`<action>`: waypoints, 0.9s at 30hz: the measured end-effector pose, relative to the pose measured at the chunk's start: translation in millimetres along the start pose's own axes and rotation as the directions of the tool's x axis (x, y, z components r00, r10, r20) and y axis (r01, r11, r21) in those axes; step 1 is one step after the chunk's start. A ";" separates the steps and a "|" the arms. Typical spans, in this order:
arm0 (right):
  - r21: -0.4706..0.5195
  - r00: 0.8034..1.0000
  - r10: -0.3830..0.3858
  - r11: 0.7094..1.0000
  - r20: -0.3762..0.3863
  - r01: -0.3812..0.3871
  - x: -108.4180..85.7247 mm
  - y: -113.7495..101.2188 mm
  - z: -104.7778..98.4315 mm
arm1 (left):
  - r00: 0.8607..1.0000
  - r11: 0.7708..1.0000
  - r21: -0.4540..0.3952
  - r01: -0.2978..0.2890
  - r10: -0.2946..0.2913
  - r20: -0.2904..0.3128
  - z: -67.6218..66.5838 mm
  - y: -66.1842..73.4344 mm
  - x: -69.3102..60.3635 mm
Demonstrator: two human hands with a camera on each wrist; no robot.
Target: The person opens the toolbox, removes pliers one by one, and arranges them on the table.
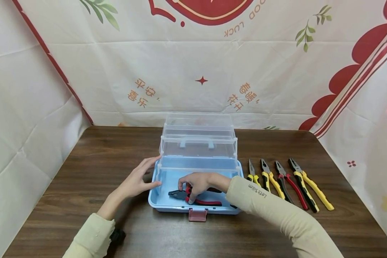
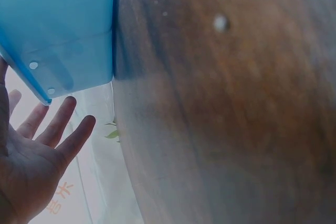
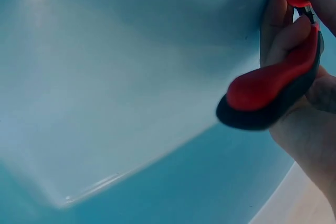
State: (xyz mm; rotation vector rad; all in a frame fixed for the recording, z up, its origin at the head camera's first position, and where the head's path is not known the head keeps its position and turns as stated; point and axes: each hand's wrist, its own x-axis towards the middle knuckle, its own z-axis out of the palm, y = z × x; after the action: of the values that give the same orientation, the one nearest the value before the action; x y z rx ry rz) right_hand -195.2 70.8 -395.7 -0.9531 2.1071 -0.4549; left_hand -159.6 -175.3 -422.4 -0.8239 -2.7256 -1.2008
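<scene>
A light blue toolbox (image 1: 162, 208) stands on the table with its clear lid and tiered trays (image 1: 198, 147) raised at the back. Inside its base, my right hand (image 1: 198, 182) grips a pair of red-and-black combination pliers (image 1: 209, 203), dark jaws to the left. One red-and-black handle (image 3: 257, 90) shows large in the right wrist view, above the pale blue floor. At the toolbox's left side is my left hand (image 1: 138, 182), fingers spread and thumb at the rim. The left wrist view shows those fingers (image 2: 65, 121) extended beside the blue wall (image 2: 68, 19).
Several pliers lie in a row right of the toolbox: yellow needle-nose pliers (image 1: 251, 172), yellow-and-black pliers (image 1: 273, 182), red-and-black pliers (image 1: 296, 190) and larger yellow-and-black pliers (image 1: 316, 190). A pinkish latch (image 1: 197, 215) hangs at the toolbox front. Behind the table hangs a printed cloth (image 1: 187, 71).
</scene>
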 end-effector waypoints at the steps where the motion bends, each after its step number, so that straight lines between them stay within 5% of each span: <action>1: 0.006 1.000 -0.003 1.000 0.005 0.003 0.1 0.5 -0.1 | 1.000 1.000 -0.001 0.001 -0.001 0.000 0.2 -0.1 -0.2; 16: 0.122 0.988 -0.079 0.991 0.132 0.063 -9.2 -5.2 -9.1 | 1.000 1.000 -0.006 -0.013 0.013 -0.006 -0.9 0.6 0.0; 27: 0.133 0.974 -0.176 0.978 0.142 0.158 -21.6 -25.7 -22.4 | 0.999 0.999 0.002 -0.038 0.038 -0.012 0.1 0.7 -0.4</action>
State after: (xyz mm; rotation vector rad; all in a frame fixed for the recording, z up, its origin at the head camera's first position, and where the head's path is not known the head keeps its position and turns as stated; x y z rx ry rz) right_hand -190.7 70.4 -355.7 -1.0646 1.8480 -0.5695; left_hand -158.9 -175.0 -422.0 -0.8609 -2.6885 -1.1917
